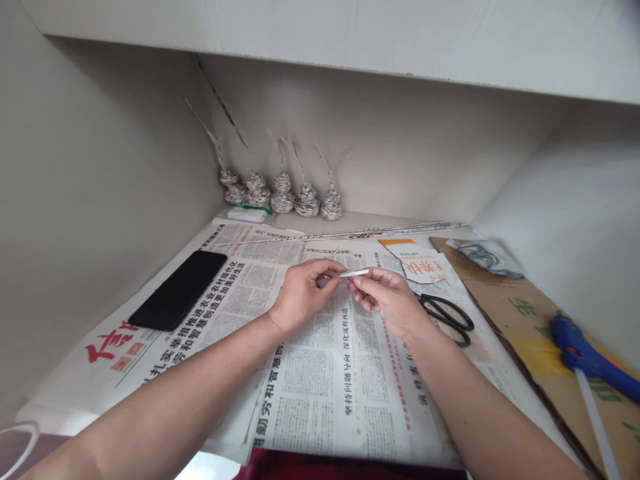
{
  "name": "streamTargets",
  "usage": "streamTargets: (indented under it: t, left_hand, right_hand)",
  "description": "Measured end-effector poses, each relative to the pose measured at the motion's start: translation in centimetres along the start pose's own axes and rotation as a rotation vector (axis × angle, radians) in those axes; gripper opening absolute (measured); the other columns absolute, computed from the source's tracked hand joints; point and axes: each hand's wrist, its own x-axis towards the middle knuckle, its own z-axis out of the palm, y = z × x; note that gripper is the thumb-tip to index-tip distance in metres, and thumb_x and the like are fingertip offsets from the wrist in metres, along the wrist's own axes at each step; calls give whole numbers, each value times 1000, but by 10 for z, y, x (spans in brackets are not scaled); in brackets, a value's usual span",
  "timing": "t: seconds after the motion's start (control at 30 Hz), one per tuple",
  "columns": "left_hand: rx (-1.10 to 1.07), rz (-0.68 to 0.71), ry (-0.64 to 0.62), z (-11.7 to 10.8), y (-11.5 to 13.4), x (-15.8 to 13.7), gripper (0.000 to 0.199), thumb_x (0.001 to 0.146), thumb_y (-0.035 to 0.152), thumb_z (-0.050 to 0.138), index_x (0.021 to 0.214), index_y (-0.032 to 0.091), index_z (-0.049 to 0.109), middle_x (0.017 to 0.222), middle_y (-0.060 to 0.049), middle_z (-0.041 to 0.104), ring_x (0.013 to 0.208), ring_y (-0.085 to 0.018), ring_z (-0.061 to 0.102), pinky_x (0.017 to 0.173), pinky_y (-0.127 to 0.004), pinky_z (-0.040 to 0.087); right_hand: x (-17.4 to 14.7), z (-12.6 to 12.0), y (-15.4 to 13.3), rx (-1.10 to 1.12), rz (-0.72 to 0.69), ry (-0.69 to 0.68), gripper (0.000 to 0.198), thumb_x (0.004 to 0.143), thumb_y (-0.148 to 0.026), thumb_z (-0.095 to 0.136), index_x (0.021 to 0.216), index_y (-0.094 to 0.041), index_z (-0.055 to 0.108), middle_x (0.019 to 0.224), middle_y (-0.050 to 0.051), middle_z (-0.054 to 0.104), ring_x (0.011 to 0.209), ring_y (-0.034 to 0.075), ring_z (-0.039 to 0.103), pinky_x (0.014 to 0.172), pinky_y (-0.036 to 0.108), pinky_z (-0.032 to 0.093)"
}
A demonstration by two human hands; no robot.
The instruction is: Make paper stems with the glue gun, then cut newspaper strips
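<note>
A short, narrow piece of white rolled paper (356,273) is pinched between my two hands above the spread newspaper (320,373). My left hand (306,288) is closed, its thumb and fingertips on the left end. My right hand (393,300) is closed on the other end between thumb and forefinger, its remaining fingers curled below. Whether the paper is fully rolled or just folded is too small to tell. Beneath and beside my right hand lie black-handled scissors (447,317), their blades hidden by the hand.
Several gourd-shaped woven paper figures (307,202) stand along the back wall. Long thin paper sticks (400,230) lie before them. On the left is a black phone (179,291); on the right, a blue glue gun (590,357) rests on cardboard (515,313). A shelf edge (320,47) overhangs.
</note>
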Motion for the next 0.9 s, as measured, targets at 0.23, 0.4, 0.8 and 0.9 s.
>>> streamTargets:
  t: [0.23,0.4,0.8,0.9]
  left_hand:
    - [30,-15,-18,0,4,0,11,81,21,67,90,21,74,83,-2,75,71,-13,65,65,-23,49]
    - [-114,-95,-65,0,1,1,13,81,24,67,91,19,74,84,-4,75,73,-14,66,66,-24,50]
    - [-321,-330,-215,-2,1,5,25,78,37,70,89,15,72,71,-3,68,47,-8,52,44,-19,41]
    - [-342,-344,-222,-2,2,6,25,81,37,67,92,15,72,72,-3,68,47,-8,53,44,-20,41]
  right_hand:
    - [-2,2,-3,-35,7,8,16,68,-30,74,71,-16,67,67,2,64,56,10,52,45,22,32]
    - [0,1,-2,-41,-6,-1,14,68,-28,72,71,-16,66,66,2,64,55,10,52,44,22,32]
    - [1,0,1,-78,-58,16,14,70,-29,71,68,-18,62,65,1,64,55,10,53,45,23,33]
    - [1,0,0,-77,-47,10,14,70,-29,71,69,-19,61,66,0,63,56,11,54,44,23,33]
